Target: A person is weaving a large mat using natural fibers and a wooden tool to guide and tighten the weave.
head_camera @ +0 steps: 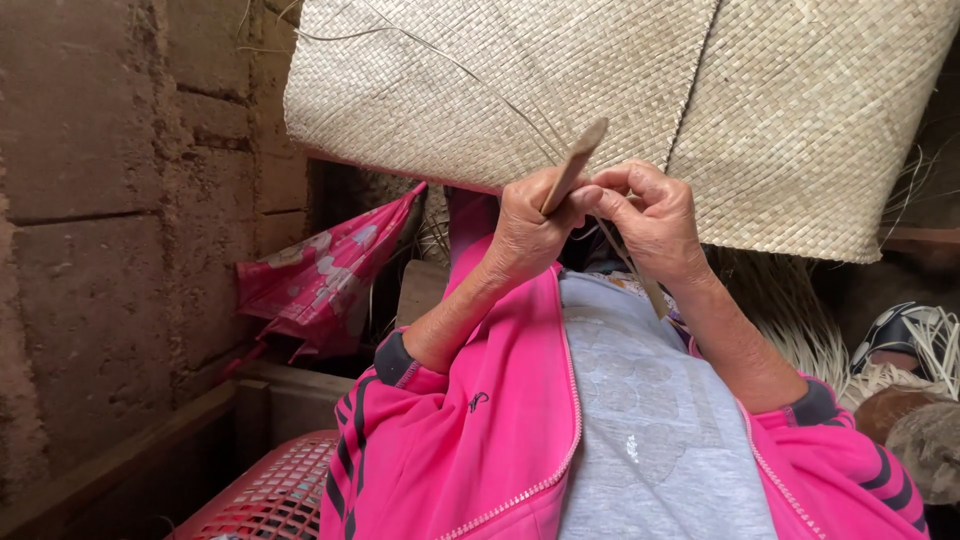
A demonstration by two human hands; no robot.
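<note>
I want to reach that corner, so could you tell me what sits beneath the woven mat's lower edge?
Under the woven mat: both hands, a folded pink umbrella and loose straw strands. Anything further behind the mat is covered.

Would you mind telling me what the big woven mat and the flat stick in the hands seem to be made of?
Woven mat: pale, matte plant strips, probably palm or pandan leaf, judging by the plaited weave and loose strands. Flat stick: smooth brown wood or bamboo, hard to tell which; held by the left hand.

You have soft, even daylight with no glare. The woven mat (640, 90) and pink jacket (480, 440) are bright and sharply focused. The brick wall (110, 220) sits dimmer, and shadow deepens beneath the mat. Edges bend slightly from the wide lens.
</note>
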